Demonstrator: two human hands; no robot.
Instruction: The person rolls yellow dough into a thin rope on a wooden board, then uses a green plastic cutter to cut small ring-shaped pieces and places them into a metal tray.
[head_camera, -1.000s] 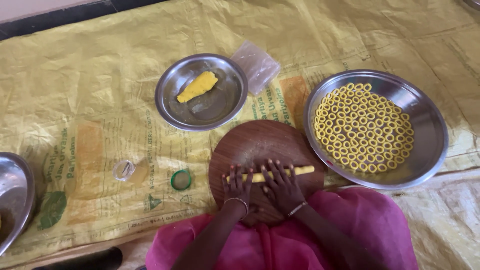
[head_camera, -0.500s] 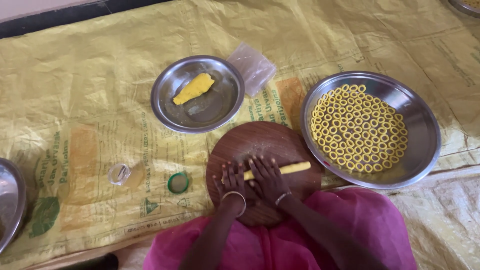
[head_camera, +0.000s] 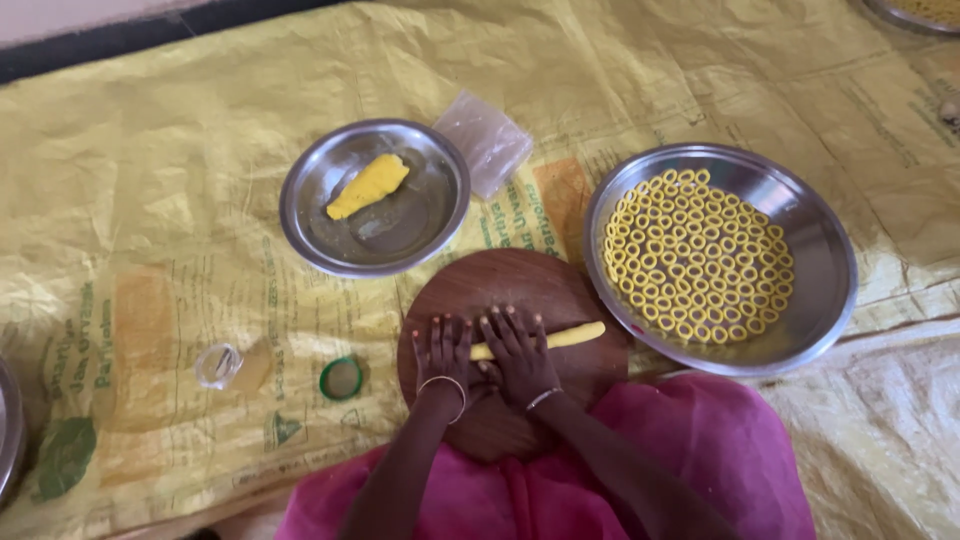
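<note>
Ahead of you a yellow woven sheet (head_camera: 150, 180) covers the floor. On it sits a small steel plate (head_camera: 420, 215) holding a lump of yellow dough (head_camera: 368, 186), with a clear plastic scrap (head_camera: 484, 140) touching its far right rim. To your right, a large steel plate (head_camera: 815, 250) holds rows of yellow dough rings (head_camera: 700, 255). To your left lie a green ring (head_camera: 341, 378) and a clear cap (head_camera: 218, 364).
</note>
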